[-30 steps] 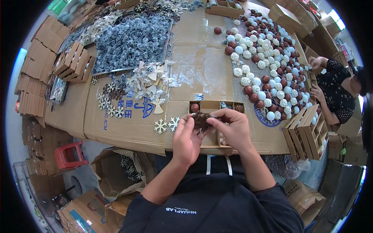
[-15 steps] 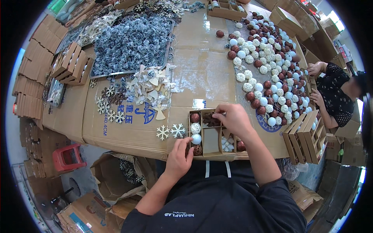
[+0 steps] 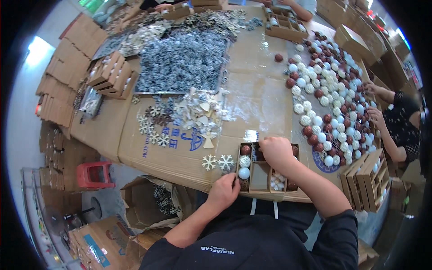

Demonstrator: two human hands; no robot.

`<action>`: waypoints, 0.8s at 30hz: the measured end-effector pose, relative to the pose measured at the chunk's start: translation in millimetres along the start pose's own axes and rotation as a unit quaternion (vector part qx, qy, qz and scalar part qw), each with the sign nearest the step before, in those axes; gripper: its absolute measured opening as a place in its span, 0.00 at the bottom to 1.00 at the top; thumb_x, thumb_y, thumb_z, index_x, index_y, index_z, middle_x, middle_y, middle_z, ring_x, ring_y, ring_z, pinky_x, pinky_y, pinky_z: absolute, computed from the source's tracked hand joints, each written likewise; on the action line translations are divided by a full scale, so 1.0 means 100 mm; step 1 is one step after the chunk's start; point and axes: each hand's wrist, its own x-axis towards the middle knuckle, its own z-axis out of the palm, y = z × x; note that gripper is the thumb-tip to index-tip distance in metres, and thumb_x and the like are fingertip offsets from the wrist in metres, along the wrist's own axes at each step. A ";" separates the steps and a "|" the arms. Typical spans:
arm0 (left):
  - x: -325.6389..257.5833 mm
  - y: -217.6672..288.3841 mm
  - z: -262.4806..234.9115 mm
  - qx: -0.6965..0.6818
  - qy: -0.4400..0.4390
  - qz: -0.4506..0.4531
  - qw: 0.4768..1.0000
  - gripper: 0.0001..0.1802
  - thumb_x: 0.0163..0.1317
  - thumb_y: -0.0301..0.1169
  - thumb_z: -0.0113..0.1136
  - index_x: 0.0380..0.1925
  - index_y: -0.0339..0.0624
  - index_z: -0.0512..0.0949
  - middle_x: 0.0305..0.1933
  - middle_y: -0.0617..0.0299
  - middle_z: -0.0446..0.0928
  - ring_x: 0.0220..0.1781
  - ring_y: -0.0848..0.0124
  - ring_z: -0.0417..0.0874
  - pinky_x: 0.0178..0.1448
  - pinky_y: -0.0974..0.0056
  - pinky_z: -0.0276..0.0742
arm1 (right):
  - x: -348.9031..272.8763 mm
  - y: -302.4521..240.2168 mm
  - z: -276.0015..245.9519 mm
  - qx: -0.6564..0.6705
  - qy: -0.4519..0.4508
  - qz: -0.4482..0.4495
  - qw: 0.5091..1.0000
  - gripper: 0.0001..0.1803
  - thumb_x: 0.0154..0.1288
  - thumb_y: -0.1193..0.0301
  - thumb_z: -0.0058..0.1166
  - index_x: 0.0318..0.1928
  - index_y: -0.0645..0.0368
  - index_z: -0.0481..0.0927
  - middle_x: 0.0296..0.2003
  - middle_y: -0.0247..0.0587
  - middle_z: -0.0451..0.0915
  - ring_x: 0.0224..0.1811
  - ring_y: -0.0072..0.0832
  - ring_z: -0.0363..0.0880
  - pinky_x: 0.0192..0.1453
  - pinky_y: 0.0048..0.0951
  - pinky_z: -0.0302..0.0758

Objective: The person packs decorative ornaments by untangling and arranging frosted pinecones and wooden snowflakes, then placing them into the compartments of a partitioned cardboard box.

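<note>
A divided cardboard box [image 3: 259,179] lies at the table's front edge. Down its left column runs a row of balls: a brown glitter ball [image 3: 245,150], a white woven ball [image 3: 244,161], a smooth pale ball [image 3: 244,173] and a dark woven one. White pieces [image 3: 277,182] fill a lower compartment, with brown balls along the right side. My left hand [image 3: 224,192] grips the box's left wall. Over the upper middle compartment, my right hand [image 3: 276,154] has its fingers curled downward; their tips and anything in them are hidden. Two pale wooden snowflakes [image 3: 218,162] lie left of the box.
Beyond lie heaped white cut-outs [image 3: 204,110] and a tray of frosted pinecones [image 3: 180,63]. Many brown and white balls [image 3: 330,99] spread at right, beside stacked divided boxes [image 3: 366,180]. A co-worker [image 3: 396,121] reaches in there; other people's arms show at the far edge.
The view has shifted, so the table appears lower and farther right. My right hand now covers more of the upper compartment, where a dark brown piece showed under its fingers before.
</note>
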 end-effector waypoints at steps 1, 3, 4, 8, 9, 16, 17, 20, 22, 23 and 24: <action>0.00 0.00 0.01 0.006 0.009 0.000 1.000 0.07 0.65 0.29 0.55 0.32 0.36 0.72 0.32 0.41 0.76 0.36 0.40 0.78 0.40 0.44 0.74 | -0.01 -0.01 -0.05 -0.007 -0.021 -0.011 1.000 0.08 0.55 0.71 0.54 0.25 0.56 0.86 0.28 0.45 0.85 0.30 0.42 0.87 0.35 0.40 0.83; -0.01 -0.06 0.07 0.008 0.017 0.001 1.000 0.09 0.65 0.30 0.55 0.32 0.34 0.72 0.30 0.41 0.74 0.35 0.41 0.77 0.38 0.47 0.73 | 0.03 0.00 0.02 -0.022 -0.029 -0.036 0.999 0.08 0.58 0.68 0.56 0.27 0.56 0.85 0.29 0.43 0.85 0.31 0.41 0.87 0.36 0.40 0.82; -0.02 -0.05 0.05 0.013 0.026 -0.003 1.000 0.08 0.65 0.30 0.55 0.32 0.34 0.72 0.30 0.40 0.75 0.35 0.40 0.77 0.38 0.46 0.73 | 0.05 -0.04 -0.02 -0.036 -0.041 -0.056 0.997 0.09 0.61 0.65 0.57 0.29 0.55 0.84 0.30 0.41 0.84 0.32 0.41 0.86 0.37 0.40 0.81; 0.04 0.02 -0.05 0.013 0.050 -0.003 0.999 0.08 0.64 0.30 0.55 0.32 0.34 0.72 0.29 0.41 0.75 0.33 0.41 0.77 0.37 0.47 0.73 | 0.04 0.06 -0.11 -0.028 0.095 -0.114 0.988 0.04 0.55 0.69 0.56 0.27 0.54 0.81 0.25 0.38 0.81 0.30 0.36 0.84 0.35 0.37 0.80; 0.07 0.07 -0.08 -0.003 0.029 -0.014 0.999 0.08 0.64 0.29 0.54 0.31 0.34 0.72 0.29 0.41 0.75 0.34 0.40 0.77 0.37 0.46 0.72 | -0.01 0.11 -0.13 -0.019 0.154 -0.154 0.976 0.05 0.57 0.68 0.56 0.27 0.54 0.79 0.23 0.35 0.78 0.29 0.35 0.82 0.35 0.37 0.78; 0.09 0.24 -0.71 -0.017 0.019 -0.076 0.997 0.08 0.64 0.30 0.55 0.32 0.34 0.76 0.26 0.44 0.76 0.27 0.53 0.79 0.33 0.55 0.73 | -0.84 0.33 -0.46 0.233 0.436 0.024 0.869 0.05 0.61 0.78 0.62 0.28 0.62 0.80 0.19 0.37 0.72 0.19 0.25 0.68 0.23 0.28 0.61; 0.11 0.30 -0.89 -0.016 0.005 -0.105 0.994 0.08 0.64 0.30 0.55 0.33 0.34 0.76 0.25 0.45 0.75 0.24 0.57 0.78 0.32 0.57 0.72 | -0.99 0.48 -0.38 0.282 0.487 0.152 0.813 0.10 0.65 0.76 0.60 0.26 0.63 0.77 0.19 0.34 0.70 0.21 0.20 0.66 0.24 0.26 0.61; 0.16 0.15 -1.48 -0.043 0.058 -0.108 0.992 0.08 0.66 0.28 0.55 0.34 0.34 0.77 0.23 0.59 0.75 0.26 0.79 0.72 0.30 0.65 0.69 | -1.10 0.64 -0.23 0.357 0.509 0.261 0.738 0.17 0.70 0.75 0.56 0.23 0.64 0.70 0.18 0.34 0.67 0.22 0.21 0.61 0.26 0.26 0.60; 0.32 -0.03 -1.96 -0.043 0.143 -0.081 0.986 0.08 0.69 0.27 0.53 0.31 0.34 0.75 0.24 0.69 0.69 0.29 0.82 0.67 0.31 0.69 0.65 | -1.14 0.68 0.18 0.305 0.371 0.226 0.847 0.16 0.69 0.74 0.57 0.23 0.65 0.70 0.18 0.37 0.66 0.21 0.23 0.61 0.26 0.28 0.61; 0.44 -0.23 -2.26 -0.020 0.141 -0.074 0.987 0.10 0.70 0.28 0.52 0.29 0.35 0.73 0.24 0.71 0.68 0.29 0.82 0.67 0.32 0.69 0.67 | -1.13 0.61 0.29 0.290 0.304 0.195 0.886 0.15 0.67 0.73 0.58 0.24 0.65 0.72 0.18 0.42 0.67 0.19 0.27 0.63 0.26 0.31 0.62; 0.55 -0.38 -2.61 -0.008 0.154 -0.063 0.986 0.11 0.71 0.28 0.51 0.28 0.37 0.73 0.24 0.72 0.68 0.28 0.83 0.66 0.32 0.69 0.69 | -1.07 0.39 0.32 0.307 0.262 0.191 0.895 0.15 0.66 0.73 0.59 0.23 0.64 0.72 0.18 0.43 0.68 0.19 0.31 0.67 0.26 0.33 0.64</action>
